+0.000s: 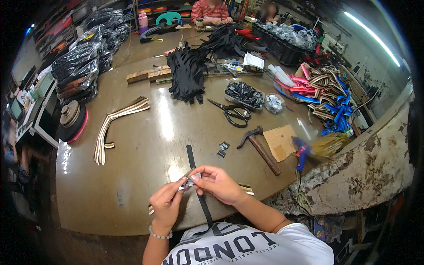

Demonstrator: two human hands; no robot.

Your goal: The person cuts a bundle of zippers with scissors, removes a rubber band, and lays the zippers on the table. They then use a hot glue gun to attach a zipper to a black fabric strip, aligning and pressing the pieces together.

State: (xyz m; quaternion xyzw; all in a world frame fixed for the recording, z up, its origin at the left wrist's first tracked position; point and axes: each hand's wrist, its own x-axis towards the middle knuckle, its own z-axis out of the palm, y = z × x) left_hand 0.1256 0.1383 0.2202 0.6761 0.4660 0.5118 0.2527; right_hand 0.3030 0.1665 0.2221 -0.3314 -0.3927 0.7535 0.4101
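Observation:
My left hand (165,201) and my right hand (217,183) meet over the near table edge, both closed, fingertips pinching a small grey-and-white piece (192,178). Its kind is too small to make out. Under the hands a black strap (204,206) runs from the table toward my lap. Cream-and-brown striped strap ends (246,189) show at either side of the hands. Just beyond lie a few small black pieces (224,149), apart from the hands. To their right are a hammer (263,154) and a piece of cardboard (281,142); farther off lie black-handled scissors (234,114).
A tub of small black parts (244,95) and a filled plastic bag (274,104) stand beyond the scissors. Black straps (185,73) are heaped mid-table, coloured straps (327,92) at right. A blue-red glue gun (302,154) sits near the right edge. A co-worker (212,13) sits opposite.

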